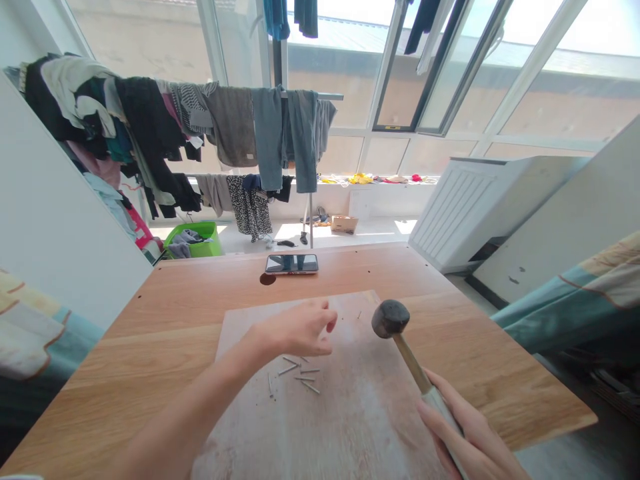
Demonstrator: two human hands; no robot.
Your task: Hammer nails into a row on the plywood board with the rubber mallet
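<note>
My right hand (467,433) is wrapped round the handle of a mallet (403,343) with a black rubber head, raised over a pale board (350,413) that lies on the wooden table (165,313). My left hand (297,330) hovers over the board with its fingers curled loosely and apart, nothing visible in them. Just below that hand several loose nails (300,373) lie scattered on the board. One small nail (359,314) stands near the mallet head.
A phone (291,264) lies flat at the table's far edge beside a dark round mark. Beyond stand a clothes rack hung with garments (210,127), a green basket (195,240), a white radiator-like unit (470,207) and large windows.
</note>
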